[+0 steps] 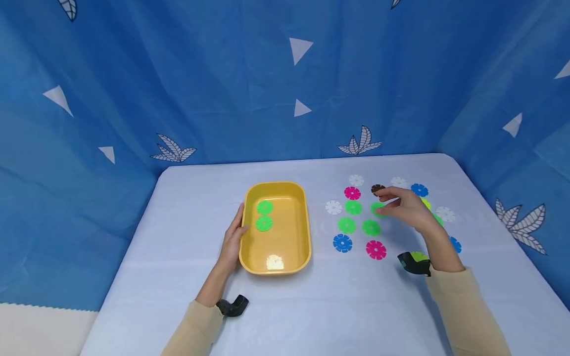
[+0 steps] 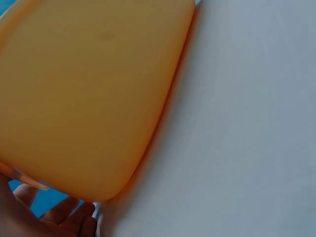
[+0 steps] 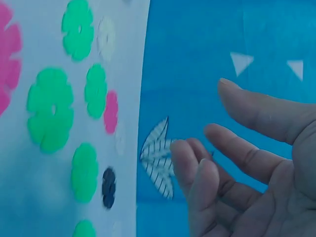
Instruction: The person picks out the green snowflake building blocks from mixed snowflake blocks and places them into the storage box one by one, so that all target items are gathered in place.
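My left hand (image 1: 232, 242) holds the left side of a yellow plastic tray (image 1: 289, 237), thumb over the rim and fingers outside. In the left wrist view the tray (image 2: 98, 98) fills much of the picture, with curled fingers (image 2: 74, 217) at its lower edge. Inside lie two green notched flower discs (image 1: 264, 223) and a whitish patch near the front end. My right hand (image 1: 407, 210) hovers over the loose discs, fingers loosely bent, thumb apart, nothing between them. A green disc (image 1: 377, 209) and a dark brown disc (image 1: 378, 189) lie nearest its fingertips.
Around the right hand, several more discs lie spread on the white-covered table (image 1: 187, 207): pink (image 1: 376, 250), blue (image 1: 342, 243), white (image 1: 333, 207) and green (image 1: 371, 228). Some are partly hidden by the right arm. A blue patterned curtain (image 1: 249, 99) rises behind the table.
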The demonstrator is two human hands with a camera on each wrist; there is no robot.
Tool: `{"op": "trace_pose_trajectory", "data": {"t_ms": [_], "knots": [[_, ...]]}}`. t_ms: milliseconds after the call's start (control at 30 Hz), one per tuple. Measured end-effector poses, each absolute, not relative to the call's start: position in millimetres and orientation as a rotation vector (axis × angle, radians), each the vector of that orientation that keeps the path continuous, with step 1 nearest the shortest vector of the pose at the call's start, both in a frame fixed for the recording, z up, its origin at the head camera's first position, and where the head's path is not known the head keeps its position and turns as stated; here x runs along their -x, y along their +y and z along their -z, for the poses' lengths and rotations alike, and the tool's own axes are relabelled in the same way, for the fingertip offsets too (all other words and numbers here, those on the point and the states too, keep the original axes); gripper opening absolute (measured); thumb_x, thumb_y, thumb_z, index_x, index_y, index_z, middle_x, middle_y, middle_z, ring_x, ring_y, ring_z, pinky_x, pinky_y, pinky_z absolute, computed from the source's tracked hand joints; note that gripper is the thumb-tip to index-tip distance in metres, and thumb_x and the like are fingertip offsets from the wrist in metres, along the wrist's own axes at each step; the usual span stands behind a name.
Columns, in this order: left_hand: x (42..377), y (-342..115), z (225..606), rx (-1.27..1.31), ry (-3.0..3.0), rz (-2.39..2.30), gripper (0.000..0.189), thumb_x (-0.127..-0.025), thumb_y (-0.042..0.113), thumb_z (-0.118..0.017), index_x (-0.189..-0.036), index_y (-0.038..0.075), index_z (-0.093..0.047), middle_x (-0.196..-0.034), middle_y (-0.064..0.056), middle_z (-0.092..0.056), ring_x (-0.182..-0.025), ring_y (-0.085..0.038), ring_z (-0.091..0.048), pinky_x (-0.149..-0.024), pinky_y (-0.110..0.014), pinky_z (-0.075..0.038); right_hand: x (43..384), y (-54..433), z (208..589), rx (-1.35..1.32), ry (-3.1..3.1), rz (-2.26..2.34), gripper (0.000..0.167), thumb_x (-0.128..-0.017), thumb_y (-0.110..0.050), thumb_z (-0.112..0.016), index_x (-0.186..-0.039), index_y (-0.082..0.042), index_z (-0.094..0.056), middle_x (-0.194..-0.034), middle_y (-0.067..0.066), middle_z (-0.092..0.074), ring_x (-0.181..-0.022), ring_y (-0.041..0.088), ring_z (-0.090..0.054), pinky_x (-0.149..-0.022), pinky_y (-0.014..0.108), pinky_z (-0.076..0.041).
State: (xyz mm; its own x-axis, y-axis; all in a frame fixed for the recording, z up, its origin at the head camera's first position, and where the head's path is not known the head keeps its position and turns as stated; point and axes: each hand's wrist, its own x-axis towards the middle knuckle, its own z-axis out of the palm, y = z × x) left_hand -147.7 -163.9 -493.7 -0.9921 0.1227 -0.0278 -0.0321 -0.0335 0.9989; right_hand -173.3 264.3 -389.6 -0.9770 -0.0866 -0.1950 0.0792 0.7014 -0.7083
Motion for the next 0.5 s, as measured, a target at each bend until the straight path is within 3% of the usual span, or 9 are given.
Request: {"op": "trace_pose_trajectory", "data": {"t_ms": [133, 500], "knots": [[147.9, -163.8, 493.8, -0.110, 2.091, -2.190, 0.060, -0.104, 0.015, -0.035, -0.158, 0.029, -0.015, -0.163, 0.014, -0.008, -0.151, -0.006, -0.002, -0.125, -0.034, -0.006, 172.1, 275.0, 399.3, -0.041, 2.700, 1.125, 0.058, -0.089, -0.023, -0.071, -0.138, 0.000, -0.051, -0.129, 0.027, -0.055, -0.107, 0.038, -0.054, -0.084, 0.048, -0.051], [149.2, -163.3, 495.1, -0.093, 2.104, -2.189, 0.060, -0.103, 0.014, -0.035, -0.157, 0.031, -0.017, -0.164, 0.013, -0.009, -0.152, -0.008, -0.002, -0.125, -0.036, -0.005, 174.6, 282.2, 428.7, -0.046, 2.599, 1.127, 0.059, -0.086, -0.021, -0.073, -0.138, -0.002, -0.052, -0.131, 0.025, -0.055, -0.109, 0.036, -0.053, -0.083, 0.039, -0.051]]}}
